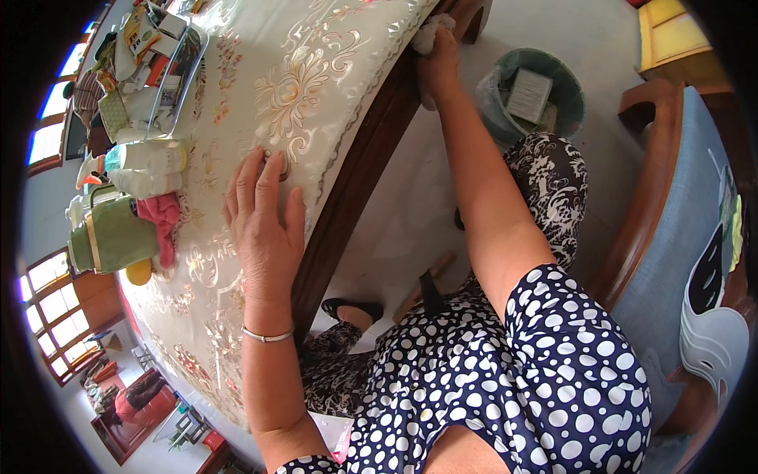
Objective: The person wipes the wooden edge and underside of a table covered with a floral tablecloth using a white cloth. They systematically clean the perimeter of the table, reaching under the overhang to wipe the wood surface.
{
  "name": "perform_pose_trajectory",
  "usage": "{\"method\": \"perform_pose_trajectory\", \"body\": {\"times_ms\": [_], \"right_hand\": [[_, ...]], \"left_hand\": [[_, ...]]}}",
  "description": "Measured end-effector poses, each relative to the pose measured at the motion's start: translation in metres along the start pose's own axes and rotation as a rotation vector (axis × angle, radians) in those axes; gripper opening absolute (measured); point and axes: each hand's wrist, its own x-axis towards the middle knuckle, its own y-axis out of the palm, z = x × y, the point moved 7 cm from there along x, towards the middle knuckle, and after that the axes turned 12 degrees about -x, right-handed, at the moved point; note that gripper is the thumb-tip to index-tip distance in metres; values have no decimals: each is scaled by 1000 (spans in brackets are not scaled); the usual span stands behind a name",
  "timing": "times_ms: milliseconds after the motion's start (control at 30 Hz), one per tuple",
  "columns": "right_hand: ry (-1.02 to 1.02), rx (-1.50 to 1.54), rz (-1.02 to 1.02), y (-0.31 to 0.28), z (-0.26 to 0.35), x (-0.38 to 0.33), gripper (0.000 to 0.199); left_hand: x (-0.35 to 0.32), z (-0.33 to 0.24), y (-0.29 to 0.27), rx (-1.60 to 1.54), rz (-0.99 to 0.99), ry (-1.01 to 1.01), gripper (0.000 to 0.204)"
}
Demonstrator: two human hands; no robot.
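My left hand (pixel 264 221) lies on the cream tablecloth (pixel 304 87) with its fingers stretched out, near the cloth's scalloped border. A silver bangle (pixel 267 337) circles that wrist. My right arm reaches far forward along the table's dark wooden edge (pixel 371 134). There my right hand (pixel 439 69) is closed around a greyish rag (pixel 433 35), pressed against the wood. The palm side of this hand is hidden. Gold and reddish flower patterns cover the tablecloth.
Left on the table stand a green container (pixel 118 233), a pink cloth (pixel 162 221), plastic jars (pixel 158 162) and a clear bin (pixel 178 71) of packages. Right of the table are a lined waste bin (pixel 572 110) and a blue-cushioned wooden seat (pixel 671 205).
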Motion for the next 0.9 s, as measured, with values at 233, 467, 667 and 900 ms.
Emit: {"method": "perform_pose_trajectory", "body": {"times_ms": [233,467,667,900], "right_hand": [[-20,-97,-4,9,24,-45,72],[26,-94,31,7,67,-120,76],[32,-30,139,8,89,-178,80],[22,4,504,10,118,-288,86]], "left_hand": [[3,-3,3,15,-32,9,37],[2,-1,6,33,-65,22,38],[-1,-4,2,31,-95,17,37],[1,-6,4,25,-96,37,38]]}}
